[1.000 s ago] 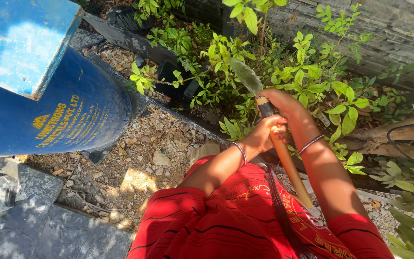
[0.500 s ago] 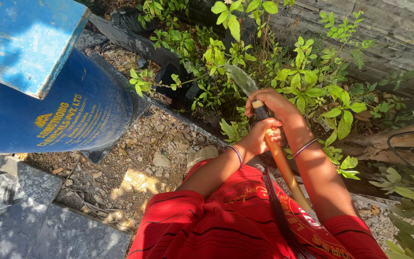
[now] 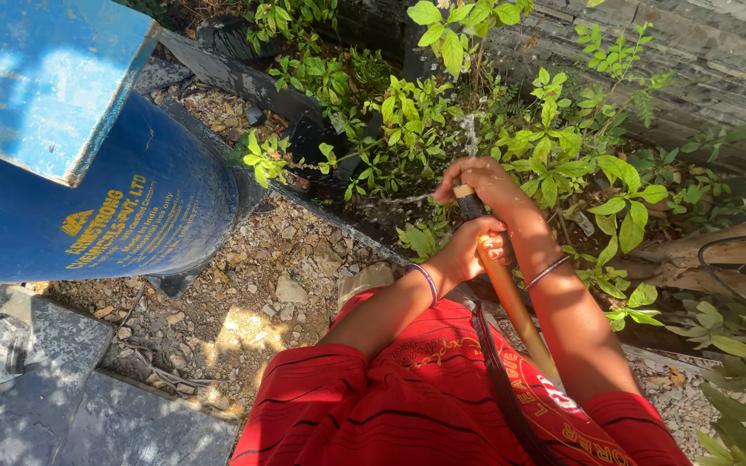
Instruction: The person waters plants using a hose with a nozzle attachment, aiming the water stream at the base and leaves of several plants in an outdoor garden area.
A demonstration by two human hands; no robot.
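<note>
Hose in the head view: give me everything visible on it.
The hose is an orange-tan flexible tube, plastic or rubber by its look, with a dark section and pale tip at its outlet. It rises diagonally from the person's lap toward the green plants. The left hand grips it mid-length; the right hand covers the outlet, thumb apparently on the tip. Water sprays out in thin jets.

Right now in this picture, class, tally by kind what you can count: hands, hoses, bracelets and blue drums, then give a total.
Hands: 2, left hand and right hand, both gripping the hose
Hoses: 1, orange hose
Bracelets: 2, left bracelet and right bracelet
Blue drums: 1, blue drum
Total: 6
</note>
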